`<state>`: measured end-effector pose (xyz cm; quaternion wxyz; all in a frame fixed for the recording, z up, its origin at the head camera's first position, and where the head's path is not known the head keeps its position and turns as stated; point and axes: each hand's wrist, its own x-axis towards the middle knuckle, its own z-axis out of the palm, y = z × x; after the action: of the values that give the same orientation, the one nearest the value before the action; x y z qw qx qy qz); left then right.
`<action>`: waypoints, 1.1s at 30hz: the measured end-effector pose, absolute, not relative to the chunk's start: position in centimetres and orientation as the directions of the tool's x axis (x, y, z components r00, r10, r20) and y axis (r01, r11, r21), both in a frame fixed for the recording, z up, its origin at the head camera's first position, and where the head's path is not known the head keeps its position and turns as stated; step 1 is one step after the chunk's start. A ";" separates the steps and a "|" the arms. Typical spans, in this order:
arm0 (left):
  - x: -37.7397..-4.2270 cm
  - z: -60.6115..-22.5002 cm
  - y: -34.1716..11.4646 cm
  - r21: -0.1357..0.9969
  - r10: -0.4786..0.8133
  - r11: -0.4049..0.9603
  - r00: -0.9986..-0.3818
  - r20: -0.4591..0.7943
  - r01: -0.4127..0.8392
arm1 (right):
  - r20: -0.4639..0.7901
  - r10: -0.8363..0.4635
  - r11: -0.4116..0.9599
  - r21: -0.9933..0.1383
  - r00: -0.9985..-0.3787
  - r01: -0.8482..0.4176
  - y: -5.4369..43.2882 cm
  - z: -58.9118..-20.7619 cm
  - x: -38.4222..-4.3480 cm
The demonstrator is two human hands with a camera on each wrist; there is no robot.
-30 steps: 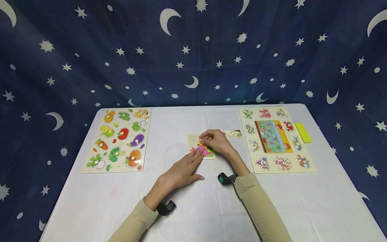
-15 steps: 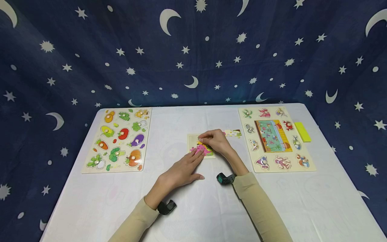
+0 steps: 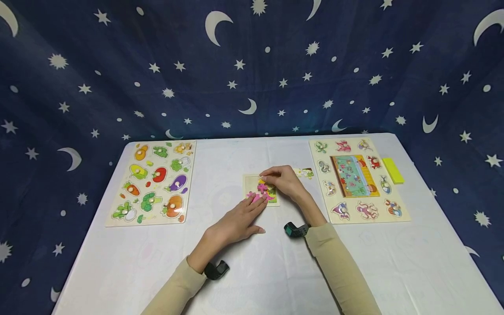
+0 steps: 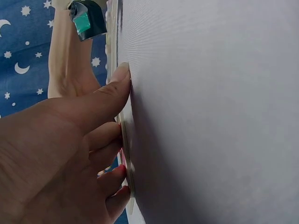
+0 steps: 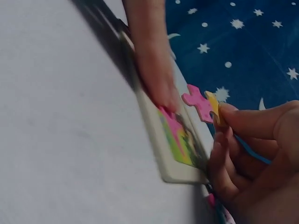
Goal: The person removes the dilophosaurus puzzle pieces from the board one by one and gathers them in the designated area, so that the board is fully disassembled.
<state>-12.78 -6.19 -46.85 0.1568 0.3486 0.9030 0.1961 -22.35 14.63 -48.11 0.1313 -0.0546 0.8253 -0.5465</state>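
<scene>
Puzzle piece (image 5: 198,101) pinched edgewise (for control, presumably) in my right hand (image 3: 285,180), my straight-fingered left hand (image 3: 236,221) likely steadies the board (image 3: 250,181).

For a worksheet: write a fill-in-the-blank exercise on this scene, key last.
The right hand pinches the jigsaw piece by its ____ end, not its pink one.
The left hand rests fingers on the small jigsaw, its ____ spread aside.
The sea-creature peg puzzle lies nearer the ____ hand.
Crescent ____ and stars pattern the backdrop.

yellow; thumb; right; moons
</scene>
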 end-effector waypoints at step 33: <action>-12.7 -46.5 -6.1 0.486 0.681 0.683 -0.715 -0.155 0.545 | -0.278 -0.118 0.637 -0.758 -0.953 0.143 24.2 -46.2 -22.9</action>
<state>-12.70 -6.10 -46.54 0.1642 0.3396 0.9025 0.2077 -22.94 24.21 -46.19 0.1528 0.0069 0.8917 -0.4260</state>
